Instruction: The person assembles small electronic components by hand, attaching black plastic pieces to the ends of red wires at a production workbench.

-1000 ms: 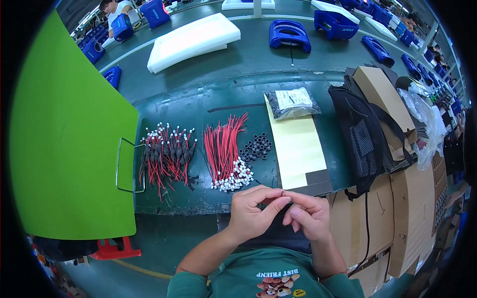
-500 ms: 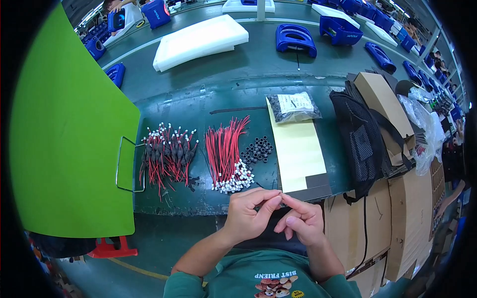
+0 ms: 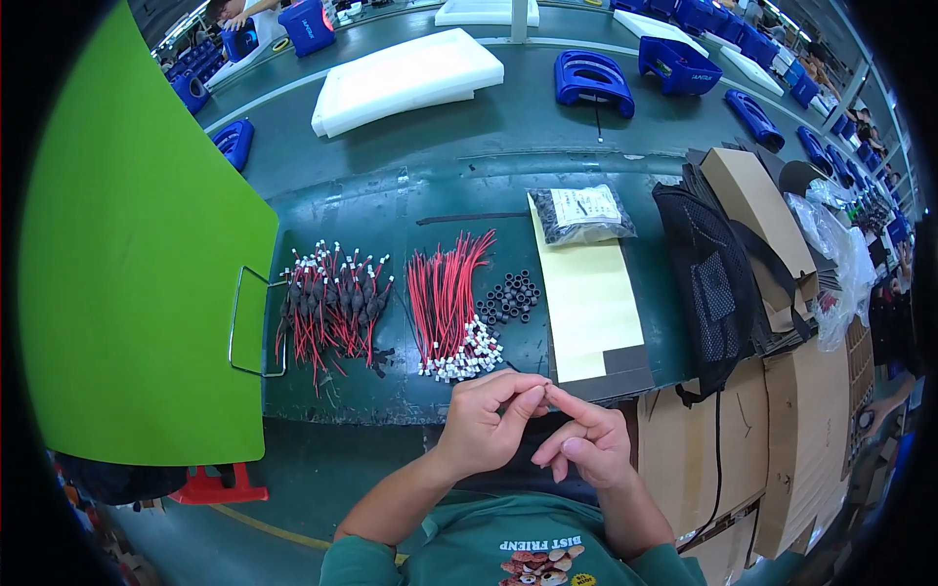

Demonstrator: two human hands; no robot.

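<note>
In front of my chest, at the table's near edge, my left hand (image 3: 491,418) pinches with thumb and index finger. Whatever lies in that pinch is too small to make out. My right hand (image 3: 594,444) reaches its index finger to the left fingertips; its thumb stands apart and the other fingers are loosely bent. Just beyond the hands lies a bundle of red wires (image 3: 445,293) with white connectors (image 3: 459,356) at the near end. Small black rings (image 3: 508,298) are heaped to its right. On the left rest red wires with black wrapped middles (image 3: 332,293).
A clear bag of black parts (image 3: 583,215) lies on a yellow sheet (image 3: 586,303). A black mesh bag (image 3: 703,273) and cardboard boxes (image 3: 699,439) stand at right, a green panel (image 3: 147,264) at left. Beyond are white foam (image 3: 405,83) and blue plastic housings (image 3: 593,80).
My right hand has shifted slightly left and its index finger still meets the left fingertips. The left hand's pinch is nearly unchanged. The whole view has moved a little.
</note>
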